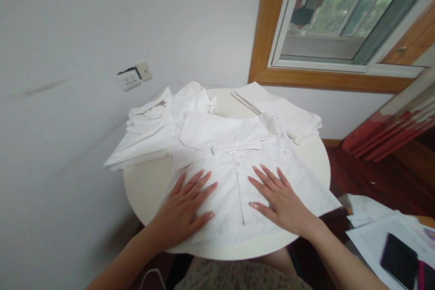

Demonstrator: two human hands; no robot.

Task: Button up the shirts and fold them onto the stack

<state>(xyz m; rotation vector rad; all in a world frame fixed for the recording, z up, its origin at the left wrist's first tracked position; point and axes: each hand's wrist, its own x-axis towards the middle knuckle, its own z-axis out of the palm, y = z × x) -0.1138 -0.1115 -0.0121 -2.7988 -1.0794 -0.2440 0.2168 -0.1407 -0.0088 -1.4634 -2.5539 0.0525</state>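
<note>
A white collared shirt (224,199) with a buttoned placket lies spread on a round cream table (146,190), its collar away from me. Flat on the left half of its front rests my left hand (185,204), fingers spread. My right hand (277,197) presses flat on the other half, right of the placket, its fingers also apart. Neither hand grips the cloth. Behind the shirt on the left is a loose pile of white garments (152,127). Folded white cloth (282,108) lies at the back right of the table.
A wall with a socket (129,79) borders the table at the left and back. A wood-framed window (333,77) is at the upper right. Papers (370,235) and a black phone (399,258) lie at the lower right, near a red and white curtain (377,133).
</note>
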